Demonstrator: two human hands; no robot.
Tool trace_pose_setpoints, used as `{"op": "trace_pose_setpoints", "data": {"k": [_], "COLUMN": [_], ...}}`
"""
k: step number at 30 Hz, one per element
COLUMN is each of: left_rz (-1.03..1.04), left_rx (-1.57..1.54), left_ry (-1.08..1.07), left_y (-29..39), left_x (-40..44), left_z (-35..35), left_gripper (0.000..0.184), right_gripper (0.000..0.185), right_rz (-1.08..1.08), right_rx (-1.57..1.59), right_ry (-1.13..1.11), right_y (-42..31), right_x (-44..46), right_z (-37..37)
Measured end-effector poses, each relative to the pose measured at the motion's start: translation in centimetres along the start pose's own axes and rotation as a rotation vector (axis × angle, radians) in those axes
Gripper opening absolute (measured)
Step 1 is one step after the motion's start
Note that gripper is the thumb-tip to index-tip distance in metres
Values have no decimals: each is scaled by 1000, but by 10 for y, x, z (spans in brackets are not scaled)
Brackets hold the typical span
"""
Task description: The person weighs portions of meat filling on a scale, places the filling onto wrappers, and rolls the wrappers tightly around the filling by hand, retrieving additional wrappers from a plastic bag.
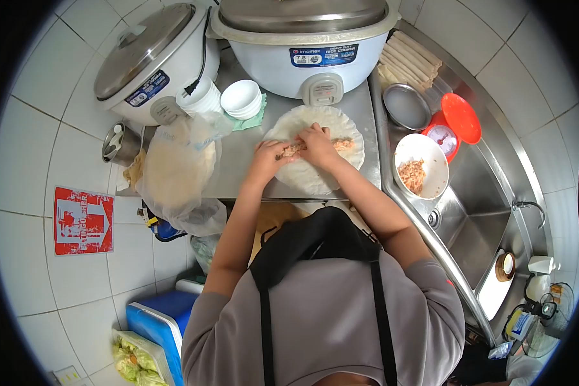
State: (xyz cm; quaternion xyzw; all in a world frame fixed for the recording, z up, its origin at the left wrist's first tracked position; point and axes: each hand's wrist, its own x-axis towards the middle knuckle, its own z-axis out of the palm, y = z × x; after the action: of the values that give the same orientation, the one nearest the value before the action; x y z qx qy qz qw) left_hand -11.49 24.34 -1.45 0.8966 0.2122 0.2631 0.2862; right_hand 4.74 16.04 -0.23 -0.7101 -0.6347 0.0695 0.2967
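A thin round wrapper lies on the steel counter in front of me, with a line of minced filling across its middle. My left hand rests at the left end of this line, fingers closed against the filling. Over the middle of the line is my right hand, its bent fingers pressing the filling and partly covering it. To the right, a white bowl holds more minced filling. A stack of pale round wrappers sits in clear plastic on the left.
Two rice cookers stand behind, near white bowls. Right of the counter are rolled wraps, a metal bowl, a red scale and a steel sink. A blue cooler stands lower left.
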Motion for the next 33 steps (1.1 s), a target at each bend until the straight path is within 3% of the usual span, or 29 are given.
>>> {"op": "trace_pose_setpoints", "data": {"k": [7,10,17,19,22,26,29,30,33], "left_rz": [78,-11,69,177,370,332,351,349,241], "left_rx": [13,12,-47,45,41,37,106,139,73], "left_ry": [-6,-180,31,26,-183,-264,-223,-217,-112], "left_y": [-10,-21,10,32,48,72,75,74,72], "left_x": [4,8,-1,-4,-14,-17,-14,-12,-3], "left_z": [-5,-10,-18,-20,4,25,31,33,35], "left_gripper": [43,55,52,47,38,22,16,16,16], "right_gripper": [28,33,39,38,35,32,35,35,22], "right_rz": [-23,-26,70,62,178,218,-50,-125,-151], "right_rx": [-142,-126,-164,-19,205,515,258,166,-38], "right_ry": [-143,-152,-77,0,63,77,-47,-196,-196], "right_y": [1,3,46,60,71,54,48,49,38], "right_x": [-1,-6,-33,-44,-56,-70,-86,-88,-95], "right_z": [-9,-18,-65,-83,-95,-97,-100,-106,-106]}}
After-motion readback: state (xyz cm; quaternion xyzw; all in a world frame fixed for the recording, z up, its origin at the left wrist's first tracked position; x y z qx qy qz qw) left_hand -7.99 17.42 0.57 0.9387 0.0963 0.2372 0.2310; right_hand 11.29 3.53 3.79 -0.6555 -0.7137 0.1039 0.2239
